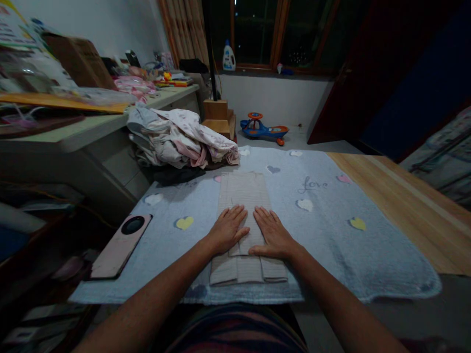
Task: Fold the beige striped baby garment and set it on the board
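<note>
A beige, finely striped garment (245, 191), folded into a long narrow strip, lies flat in front of me on a light blue blanket (324, 255) with printed hearts. Both of my hands press on its near half. My left hand (228, 228) rests palm down on the left side, fingers stretched out. On the right side, my right hand (274, 233) lies flat, its thumb pointing inward. The garment's near end shows layered folds just below my hands. What kind of garment it is, I cannot tell.
A heap of crumpled clothes (180, 139) sits at the blanket's far left corner. A pink phone (114, 255) lies near the left edge. Bare wooden tabletop (412, 196) shows at right. A cluttered desk (91, 127) stands left; a blue ride-on toy (263, 130) is on the floor beyond.
</note>
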The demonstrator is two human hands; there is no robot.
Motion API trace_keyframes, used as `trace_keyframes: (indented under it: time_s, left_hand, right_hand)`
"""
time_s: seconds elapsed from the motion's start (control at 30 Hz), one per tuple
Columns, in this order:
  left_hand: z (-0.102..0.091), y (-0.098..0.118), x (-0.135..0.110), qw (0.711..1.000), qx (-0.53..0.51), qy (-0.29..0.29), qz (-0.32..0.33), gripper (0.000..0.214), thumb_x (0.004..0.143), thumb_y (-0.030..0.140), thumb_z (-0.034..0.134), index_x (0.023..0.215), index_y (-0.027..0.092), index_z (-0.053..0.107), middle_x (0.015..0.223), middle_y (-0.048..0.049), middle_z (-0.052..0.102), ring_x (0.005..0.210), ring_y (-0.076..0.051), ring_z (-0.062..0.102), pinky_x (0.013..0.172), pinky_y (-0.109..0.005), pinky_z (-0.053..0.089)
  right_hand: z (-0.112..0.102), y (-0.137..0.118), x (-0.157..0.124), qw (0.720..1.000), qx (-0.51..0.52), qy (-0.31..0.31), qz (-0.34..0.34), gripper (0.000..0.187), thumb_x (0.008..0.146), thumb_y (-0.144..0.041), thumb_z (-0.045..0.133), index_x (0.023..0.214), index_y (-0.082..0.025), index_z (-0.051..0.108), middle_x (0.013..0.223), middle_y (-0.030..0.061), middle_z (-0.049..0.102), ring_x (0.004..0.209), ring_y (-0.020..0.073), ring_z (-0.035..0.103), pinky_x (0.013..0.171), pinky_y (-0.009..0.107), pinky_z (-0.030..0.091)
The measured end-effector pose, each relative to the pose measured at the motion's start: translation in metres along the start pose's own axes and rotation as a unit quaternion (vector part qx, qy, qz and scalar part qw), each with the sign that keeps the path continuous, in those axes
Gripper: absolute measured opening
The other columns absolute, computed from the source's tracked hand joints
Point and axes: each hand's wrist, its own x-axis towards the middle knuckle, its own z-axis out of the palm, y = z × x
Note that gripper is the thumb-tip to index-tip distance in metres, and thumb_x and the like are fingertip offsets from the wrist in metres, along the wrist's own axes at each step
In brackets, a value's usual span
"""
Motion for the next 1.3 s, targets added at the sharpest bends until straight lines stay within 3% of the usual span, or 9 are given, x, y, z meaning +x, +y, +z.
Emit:
trace_keyframes:
  time_s: [0.2, 0.47, 0.67, 0.83, 1.13, 1.3]
  left_hand:
    - [-0.002, -0.01, 0.026, 0.998, 0.042, 0.0, -0.043, 0.068, 0.098, 0.059, 0.037, 0.153, 0.019, 0.035, 0.165, -0.0133, 0.023, 0.153, -0.028, 0.017, 0.12, -0.053, 0.021]
    - [0.0, -0.011, 0.025, 0.998, 0.043, 0.018, -0.038, 0.067, 0.098, 0.058, 0.037, 0.152, 0.019, 0.038, 0.164, -0.0144, 0.024, 0.153, -0.03, 0.018, 0.12, -0.054, 0.021]
    - [-0.003, 0.006, 0.005, 0.999, 0.038, 0.006, 0.005, 0.06, 0.098, 0.05, 0.042, 0.148, 0.017, 0.043, 0.162, -0.0162, 0.029, 0.152, -0.03, 0.021, 0.121, -0.055, 0.018]
    - [0.001, 0.018, -0.017, 0.997, 0.026, -0.029, 0.071, 0.064, 0.1, 0.053, 0.035, 0.155, 0.019, 0.031, 0.164, -0.0117, 0.027, 0.152, -0.025, 0.021, 0.122, -0.048, 0.019]
    - [0.002, 0.013, -0.032, 0.995, 0.07, -0.015, 0.075, 0.061, 0.099, 0.053, 0.041, 0.154, 0.029, 0.033, 0.164, -0.0113, 0.026, 0.151, -0.028, 0.025, 0.12, -0.05, 0.021]
    - [0.001, 0.017, -0.043, 0.993, 0.073, -0.023, 0.086, 0.068, 0.095, 0.06, 0.045, 0.154, 0.027, 0.034, 0.164, -0.0133, 0.026, 0.151, -0.03, 0.023, 0.12, -0.051, 0.019]
  right_hand:
    - [-0.001, 0.001, 0.001, 1.0, 0.002, -0.013, 0.006, 0.129, 0.069, -0.094, 0.046, 0.158, -0.004, 0.018, 0.165, 0.0209, 0.008, 0.154, 0.032, 0.005, 0.124, 0.052, 0.003]
    - [0.0, -0.008, -0.01, 1.0, -0.003, -0.024, -0.001, 0.123, 0.07, -0.087, 0.056, 0.158, -0.008, 0.02, 0.165, 0.0205, 0.008, 0.153, 0.033, 0.005, 0.123, 0.054, 0.003]
    - [0.006, -0.004, -0.023, 0.999, 0.025, 0.008, -0.022, 0.109, 0.08, -0.076, 0.058, 0.158, -0.008, 0.022, 0.165, 0.0195, 0.012, 0.153, 0.0308, 0.008, 0.124, 0.054, 0.009]
    - [0.007, 0.003, -0.027, 0.996, 0.067, 0.054, -0.022, 0.062, 0.1, -0.046, 0.04, 0.155, -0.017, 0.033, 0.162, 0.0128, 0.028, 0.151, 0.0226, 0.021, 0.123, 0.051, 0.019]
    - [0.008, -0.003, -0.038, 0.998, -0.019, 0.062, -0.003, 0.06, 0.098, -0.036, 0.046, 0.155, -0.022, 0.034, 0.162, 0.009, 0.03, 0.151, 0.0244, 0.021, 0.121, 0.051, 0.024]
    - [0.01, -0.006, -0.045, 0.997, -0.049, 0.058, 0.002, 0.07, 0.094, -0.046, 0.053, 0.155, -0.018, 0.032, 0.163, 0.0123, 0.025, 0.152, 0.028, 0.018, 0.121, 0.053, 0.022]
